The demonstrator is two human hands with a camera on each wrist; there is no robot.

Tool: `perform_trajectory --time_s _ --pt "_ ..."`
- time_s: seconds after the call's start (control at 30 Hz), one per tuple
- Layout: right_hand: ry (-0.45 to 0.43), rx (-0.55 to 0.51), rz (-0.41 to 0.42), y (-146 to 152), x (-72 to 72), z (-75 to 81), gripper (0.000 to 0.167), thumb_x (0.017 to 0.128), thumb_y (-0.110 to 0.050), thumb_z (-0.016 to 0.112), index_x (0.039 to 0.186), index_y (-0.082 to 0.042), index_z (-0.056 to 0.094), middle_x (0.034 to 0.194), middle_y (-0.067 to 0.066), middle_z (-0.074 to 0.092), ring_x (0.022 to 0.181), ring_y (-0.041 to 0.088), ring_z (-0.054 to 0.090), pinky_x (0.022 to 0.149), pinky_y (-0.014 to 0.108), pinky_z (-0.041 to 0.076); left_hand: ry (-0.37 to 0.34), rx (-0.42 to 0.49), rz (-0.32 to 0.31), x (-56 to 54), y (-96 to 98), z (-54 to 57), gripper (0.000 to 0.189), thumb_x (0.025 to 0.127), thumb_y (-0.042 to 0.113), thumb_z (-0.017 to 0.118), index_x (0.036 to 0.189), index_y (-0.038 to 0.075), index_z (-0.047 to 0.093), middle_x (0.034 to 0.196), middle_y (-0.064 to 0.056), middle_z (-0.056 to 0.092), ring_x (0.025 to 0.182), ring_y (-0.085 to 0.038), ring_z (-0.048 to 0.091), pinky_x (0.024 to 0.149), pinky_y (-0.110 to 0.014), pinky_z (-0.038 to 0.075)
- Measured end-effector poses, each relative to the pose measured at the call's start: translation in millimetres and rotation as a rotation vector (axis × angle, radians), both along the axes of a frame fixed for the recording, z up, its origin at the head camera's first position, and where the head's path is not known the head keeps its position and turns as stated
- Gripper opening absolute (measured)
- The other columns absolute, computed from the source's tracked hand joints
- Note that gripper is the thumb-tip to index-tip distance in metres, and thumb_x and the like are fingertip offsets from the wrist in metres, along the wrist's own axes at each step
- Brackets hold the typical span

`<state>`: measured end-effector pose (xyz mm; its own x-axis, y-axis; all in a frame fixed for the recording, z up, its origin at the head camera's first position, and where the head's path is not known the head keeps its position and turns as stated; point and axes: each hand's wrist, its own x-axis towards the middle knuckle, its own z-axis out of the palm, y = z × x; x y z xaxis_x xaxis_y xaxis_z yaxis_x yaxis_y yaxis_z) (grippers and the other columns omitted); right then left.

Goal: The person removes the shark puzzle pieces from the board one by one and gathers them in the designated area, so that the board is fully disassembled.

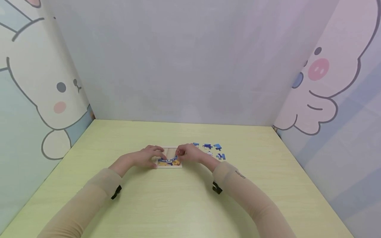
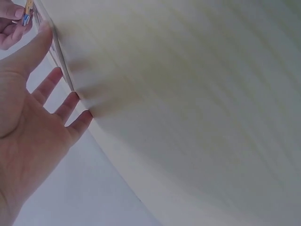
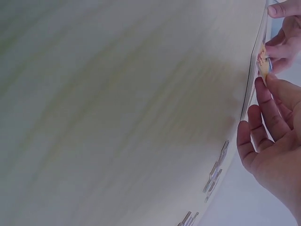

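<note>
A light wooden puzzle tray [image 1: 169, 167] lies on the table, with joined blue and yellow pieces [image 1: 169, 163] along its near side and bare wood at its far part. My left hand [image 1: 146, 156] rests at the tray's left side, fingers spread, thumb by the near left corner. In the left wrist view that hand [image 2: 40, 103] shows fairly straight fingers along the tray's edge. Over the tray's right part, my right hand [image 1: 190, 153] pinches a jigsaw piece [image 3: 262, 65] between thumb and forefinger, tilted up on edge; its other fingers are loosely bent.
Several loose blue jigsaw pieces [image 1: 218, 146] lie on the table right of the tray, partly behind the right hand. The pale wooden table [image 1: 166, 201] meets a grey back wall [image 1: 178, 66] and side walls printed with cartoon animals.
</note>
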<state>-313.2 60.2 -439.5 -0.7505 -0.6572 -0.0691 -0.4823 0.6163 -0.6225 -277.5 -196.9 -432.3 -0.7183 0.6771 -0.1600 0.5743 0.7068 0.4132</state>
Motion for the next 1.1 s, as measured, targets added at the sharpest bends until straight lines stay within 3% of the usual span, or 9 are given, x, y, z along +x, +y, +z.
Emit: perform_trajectory --time_s 0.4,0.63,0.83,1.1 --pt "0.007 -0.015 -0.002 0 1.7 3.6 0.006 0.087 -0.012 0.067 0.092 -0.014 0.065 0.084 -0.007 0.067 0.077 0.006 0.059 0.072 0.02 0.049 0.004 -0.026 0.004 0.1 1.1 1.4 0.041 0.088 0.016 0.066 0.126 0.027 0.056 0.148 -0.014 0.033 0.134 -0.043 0.025 0.104 -0.066 0.024" --pt "0.001 -0.044 0.048 11 6.9 17.8 0.007 0.089 -0.012 0.066 0.095 -0.012 0.064 0.086 -0.004 0.068 0.08 0.008 0.06 0.074 0.023 0.05 0.002 -0.033 0.005 -1.1 1.9 1.5 0.041 0.088 0.017 0.066 0.126 0.027 0.056 0.148 -0.014 0.033 0.134 -0.044 0.025 0.104 -0.066 0.024" --pt "0.01 0.011 0.027 25 10.3 31.1 0.007 0.089 -0.015 0.066 0.095 -0.016 0.064 0.085 -0.007 0.066 0.078 0.008 0.058 0.068 0.022 0.049 0.0 -0.033 0.004 -1.2 2.6 1.3 0.041 0.088 0.016 0.066 0.127 0.027 0.056 0.149 -0.014 0.033 0.134 -0.044 0.025 0.104 -0.065 0.024" --pt "0.002 -0.03 0.048 50 10.8 44.0 0.01 0.089 -0.014 0.065 0.099 -0.015 0.065 0.087 -0.006 0.067 0.079 0.008 0.061 0.071 0.023 0.051 0.014 -0.044 -0.001 0.0 0.0 0.5 0.042 0.088 0.015 0.066 0.127 0.025 0.056 0.148 -0.014 0.033 0.134 -0.044 0.025 0.105 -0.064 0.025"
